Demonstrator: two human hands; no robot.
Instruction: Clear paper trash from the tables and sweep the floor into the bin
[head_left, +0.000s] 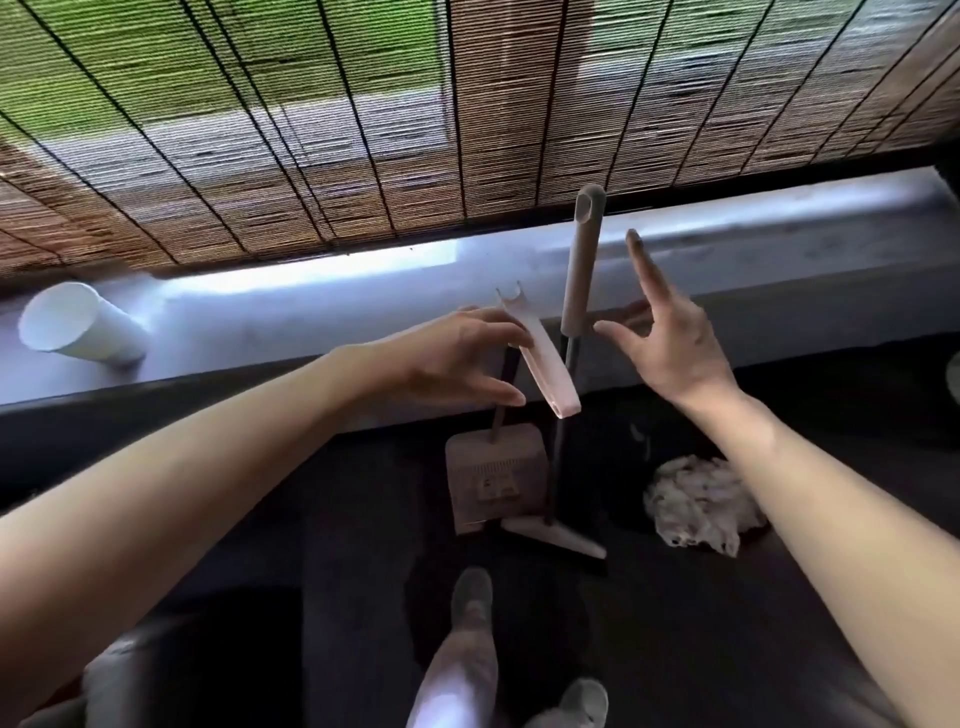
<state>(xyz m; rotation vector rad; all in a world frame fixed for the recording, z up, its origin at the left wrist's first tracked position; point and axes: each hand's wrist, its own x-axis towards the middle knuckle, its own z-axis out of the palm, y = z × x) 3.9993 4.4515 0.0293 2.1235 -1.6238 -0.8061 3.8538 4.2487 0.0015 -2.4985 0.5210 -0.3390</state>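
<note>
A broom stands upright against the ledge, with a beige grip (582, 260) on a dark pole and a pale head (558, 540) on the dark floor. Beside it stands a brownish dustpan (493, 480) whose pinkish handle (545, 364) tilts toward me. My left hand (457, 364) has straight fingers, the fingertips touching the dustpan handle and the thumb just below it. My right hand (670, 343) is spread open just right of the broom grip, the thumb close to it without holding. A crumpled white paper wad (696, 504) lies on the floor to the right of the broom.
A white paper cup (78, 325) lies on its side on the grey ledge (311, 306) at the left. A bamboo blind (415, 114) hangs behind the ledge. My shoes (470, 592) stand on the floor just before the broom head.
</note>
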